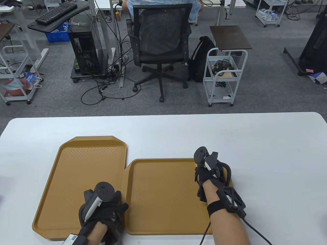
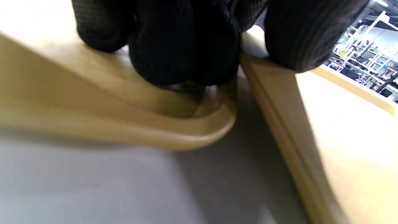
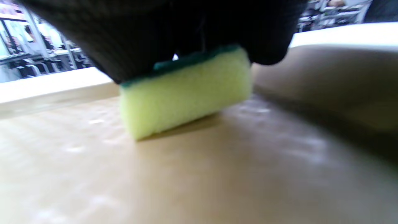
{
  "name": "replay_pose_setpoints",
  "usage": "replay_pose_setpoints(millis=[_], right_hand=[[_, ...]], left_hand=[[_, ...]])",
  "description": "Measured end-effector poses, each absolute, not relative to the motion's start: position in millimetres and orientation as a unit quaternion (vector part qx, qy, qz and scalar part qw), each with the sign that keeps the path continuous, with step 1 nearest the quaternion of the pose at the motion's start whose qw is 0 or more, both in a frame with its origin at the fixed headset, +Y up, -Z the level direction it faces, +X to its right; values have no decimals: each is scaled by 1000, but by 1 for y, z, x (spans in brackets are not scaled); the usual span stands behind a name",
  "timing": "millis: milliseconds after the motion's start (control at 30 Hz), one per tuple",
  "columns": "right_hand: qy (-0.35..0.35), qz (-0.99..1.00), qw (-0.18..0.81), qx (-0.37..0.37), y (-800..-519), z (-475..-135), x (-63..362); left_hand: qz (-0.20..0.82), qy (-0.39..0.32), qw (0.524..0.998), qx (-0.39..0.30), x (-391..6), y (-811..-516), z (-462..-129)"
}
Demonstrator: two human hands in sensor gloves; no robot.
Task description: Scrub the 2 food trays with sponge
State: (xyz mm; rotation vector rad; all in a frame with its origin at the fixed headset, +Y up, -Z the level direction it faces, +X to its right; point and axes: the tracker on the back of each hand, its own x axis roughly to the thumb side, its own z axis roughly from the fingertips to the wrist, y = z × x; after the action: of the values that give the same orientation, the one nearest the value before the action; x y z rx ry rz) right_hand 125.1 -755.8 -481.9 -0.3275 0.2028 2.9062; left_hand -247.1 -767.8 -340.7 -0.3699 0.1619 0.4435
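Two brown food trays lie side by side on the white table [image 1: 268,153]. The left tray [image 1: 76,166] sits farther back than the right tray [image 1: 161,194]. My left hand [image 1: 112,206] rests across their neighbouring near edges. Its fingers [image 2: 180,46] press into the left tray's near corner [image 2: 155,124]. The thumb [image 2: 304,34] sits on the right tray's rim [image 2: 279,102]. My right hand [image 1: 207,173] grips a yellow sponge with a green top [image 3: 186,90] and holds it flat on the right tray's floor [image 3: 186,174], near its far right corner. From the table view only a sliver of sponge [image 1: 196,166] shows.
Bare table stretches right of the trays and behind them. Past the table's far edge are a black office chair [image 1: 158,38], a white cart [image 1: 224,74] and a person seated at a desk.
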Motion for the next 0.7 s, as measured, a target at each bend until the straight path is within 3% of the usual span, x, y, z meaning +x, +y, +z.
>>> replay_pose_setpoints(millis=[700], right_hand=[[95,970,216,57,-767,-478,-38]], left_hand=[[219,78,955,-183,-248,-768,-342]])
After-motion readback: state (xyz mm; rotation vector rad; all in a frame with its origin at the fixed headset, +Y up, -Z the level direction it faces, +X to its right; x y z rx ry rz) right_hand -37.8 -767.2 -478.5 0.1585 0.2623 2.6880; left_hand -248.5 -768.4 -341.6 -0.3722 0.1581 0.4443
